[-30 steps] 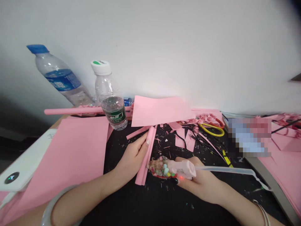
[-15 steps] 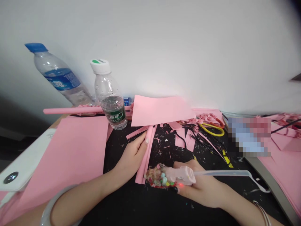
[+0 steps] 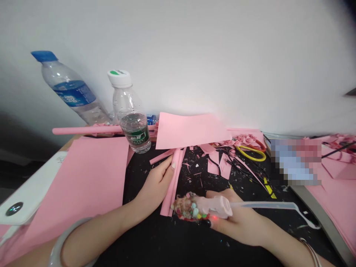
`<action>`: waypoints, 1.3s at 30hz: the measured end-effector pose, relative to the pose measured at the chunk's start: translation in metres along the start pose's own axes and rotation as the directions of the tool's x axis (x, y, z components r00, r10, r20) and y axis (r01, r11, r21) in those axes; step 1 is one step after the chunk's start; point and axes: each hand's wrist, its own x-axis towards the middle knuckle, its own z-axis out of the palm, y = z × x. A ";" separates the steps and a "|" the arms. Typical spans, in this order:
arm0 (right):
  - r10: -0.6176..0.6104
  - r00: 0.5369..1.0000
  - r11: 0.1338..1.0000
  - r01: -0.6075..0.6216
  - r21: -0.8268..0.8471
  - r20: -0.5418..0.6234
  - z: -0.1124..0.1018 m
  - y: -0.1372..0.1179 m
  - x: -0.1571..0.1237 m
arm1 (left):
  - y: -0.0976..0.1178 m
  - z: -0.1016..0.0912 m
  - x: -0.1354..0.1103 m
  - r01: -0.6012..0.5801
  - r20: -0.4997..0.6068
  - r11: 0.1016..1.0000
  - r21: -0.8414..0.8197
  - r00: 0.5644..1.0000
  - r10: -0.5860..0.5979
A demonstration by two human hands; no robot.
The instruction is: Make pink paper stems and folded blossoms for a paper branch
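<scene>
My left hand [image 3: 157, 181] is closed around a rolled pink paper tube [image 3: 167, 203] that lies slantwise on the black work surface, the paper's loose edge showing along its right side. In my right hand [image 3: 240, 228] is a glue gun [image 3: 215, 207] crusted with coloured beads and dried glue, a small red light glowing on it. A translucent glue stick [image 3: 264, 204] juts from its back end. The gun's front points left, close to the tube's near end; whether it touches the paper I cannot tell.
Behind the hands stand a half-full water bottle [image 3: 135, 122] and a blue-capped bottle [image 3: 73, 89]. Pink sheets [image 3: 89, 170] and a white device [image 3: 30, 193] lie at left. Paper scraps [image 3: 219, 165], cables and a yellow loop handle [image 3: 251, 154] are at back right, near a blurred-out patch.
Almost nothing differs. The whole view has shifted very slightly; both hands keep their hold and place on the paper tube and the glue gun.
</scene>
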 end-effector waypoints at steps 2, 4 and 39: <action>0.001 0.999 1.000 -0.001 -0.006 -0.042 0.000 0.000 0.000 | 0.000 0.000 0.000 -0.003 0.004 1.000 0.004 1.000 0.003; 0.001 0.996 1.000 -0.002 -0.014 -0.086 0.001 0.002 0.000 | -0.001 0.001 -0.001 -0.004 0.009 1.000 0.006 1.000 0.004; 0.277 0.904 0.960 -0.246 0.136 -0.326 0.011 0.034 0.000 | 0.008 0.000 -0.008 -0.003 0.182 1.000 -0.008 0.983 0.005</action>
